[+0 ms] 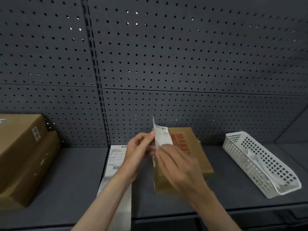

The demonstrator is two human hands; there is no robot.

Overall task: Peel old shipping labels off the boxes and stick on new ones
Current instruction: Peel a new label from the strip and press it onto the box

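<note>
We pinch the label [160,136] upright between both hands, left hand [139,148] on its near-left edge, right hand [176,164] at its lower end, long axis vertical, directly above the box [196,147] under the right hand.

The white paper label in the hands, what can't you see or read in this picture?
Head view only:
- White paper label: print too small and blurred to read.
- Small brown cardboard box with red lettering: both hands cover its front part and the end of the word.
- Right hand: motion-blurred, so its grip on the label is unclear.
- White plastic lattice basket: papers inside half hidden by its wall.
</note>
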